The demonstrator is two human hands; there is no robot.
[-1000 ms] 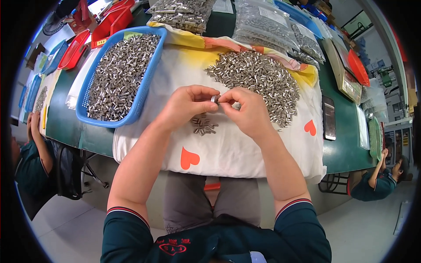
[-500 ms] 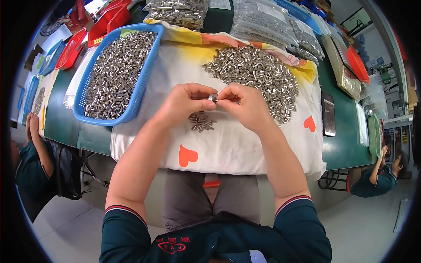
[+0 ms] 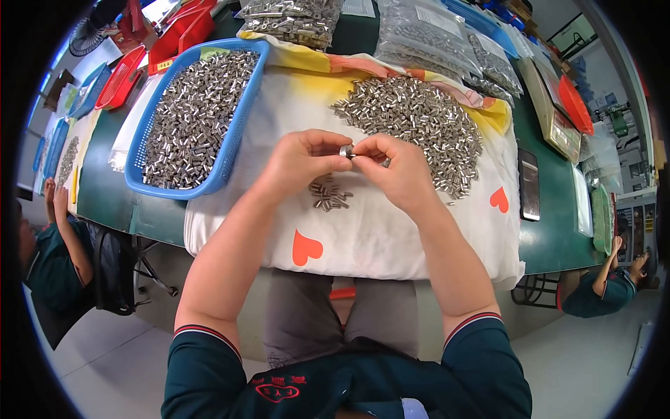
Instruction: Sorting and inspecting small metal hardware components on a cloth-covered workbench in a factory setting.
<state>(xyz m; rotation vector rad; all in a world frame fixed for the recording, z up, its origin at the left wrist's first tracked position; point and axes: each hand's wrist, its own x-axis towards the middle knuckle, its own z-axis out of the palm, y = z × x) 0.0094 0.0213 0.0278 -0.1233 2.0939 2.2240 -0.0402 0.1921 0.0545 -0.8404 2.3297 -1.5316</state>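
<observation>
My left hand (image 3: 293, 160) pinches a small round, shiny metal piece (image 3: 345, 150) between thumb and fingers. Close against it, my right hand (image 3: 401, 171) is closed, thumb to fingertips; whatever it pinches is too small and hidden to name. Below the hands lies a small heap of short metal cylinders (image 3: 330, 197) on the white cloth (image 3: 391, 244). A much larger pile of like metal cylinders (image 3: 436, 126) spreads just beyond my right hand. To the left, a blue plastic basket (image 3: 249, 105) is filled with more of them.
Plastic bags of metal parts (image 3: 426, 35) line the back. A dark phone (image 3: 529, 185) rests on the green table (image 3: 551, 244) at right, near a red tray (image 3: 575, 105). Red bins (image 3: 183, 31) stand far left. Other people sit at both sides.
Both hands stay together around the metal piece with hardly any change of grip. The whole view has shifted slightly, so everything appears a little further right.
</observation>
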